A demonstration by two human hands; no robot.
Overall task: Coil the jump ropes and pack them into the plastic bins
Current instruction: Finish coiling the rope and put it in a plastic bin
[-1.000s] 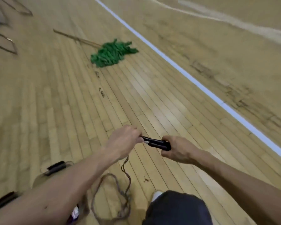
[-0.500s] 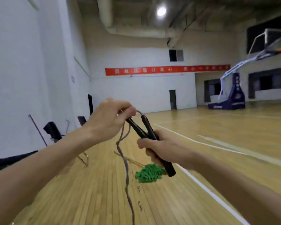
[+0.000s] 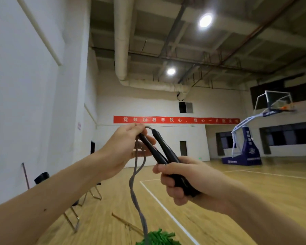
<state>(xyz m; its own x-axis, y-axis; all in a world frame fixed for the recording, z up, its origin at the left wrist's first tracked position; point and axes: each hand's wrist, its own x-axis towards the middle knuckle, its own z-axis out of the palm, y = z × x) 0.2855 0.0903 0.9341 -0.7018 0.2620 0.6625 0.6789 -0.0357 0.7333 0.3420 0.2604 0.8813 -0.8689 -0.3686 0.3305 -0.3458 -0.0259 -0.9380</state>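
Above lined wooden floor (image 3: 272, 181), grey jump rope (image 3: 163, 147)

Camera pitches up again: ceiling lights (image 3: 205, 21) are in frame now and the green mop head (image 3: 157, 237) drops to the bottom edge. One second back it faces the floor, both hands low, handles level between them, rope looped on the boards. Now the handles (image 3: 163, 149) point up in a V. The right hand (image 3: 189, 181) grips their lower ends and the left hand (image 3: 124, 149) pinches the rope (image 3: 136, 191) at their tips. The rope hangs as two grey strands.
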